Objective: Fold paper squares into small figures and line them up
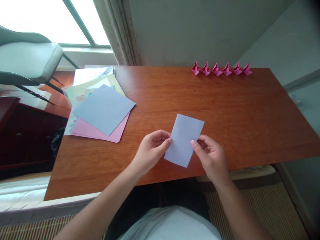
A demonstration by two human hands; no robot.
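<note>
Two bare forearms reach in from the near side, elbows wide and wrists turned inward, to meet over a single pale blue paper rectangle [183,141] above the near middle of the surface [160,90]. The left hand [151,150] takes its left edge, the right hand [212,156] its right edge — each grip narrow, pinched on the paper, thumb on top and fingers curled at or behind the edge. The rectangle tilts slightly, its far end leaning right. Farther off to the left, well apart from the hands, a larger pale blue sheet [105,108] lies at an angle over pink paper [97,131], with a pale yellow packet [118,85] partly beneath. Along the far right edge stand six pointed pink folded figures [217,70] — set in a row, just beside one another. Beyond the surface hangs a curtain [120,30], right of a bright window [45,16].
</note>
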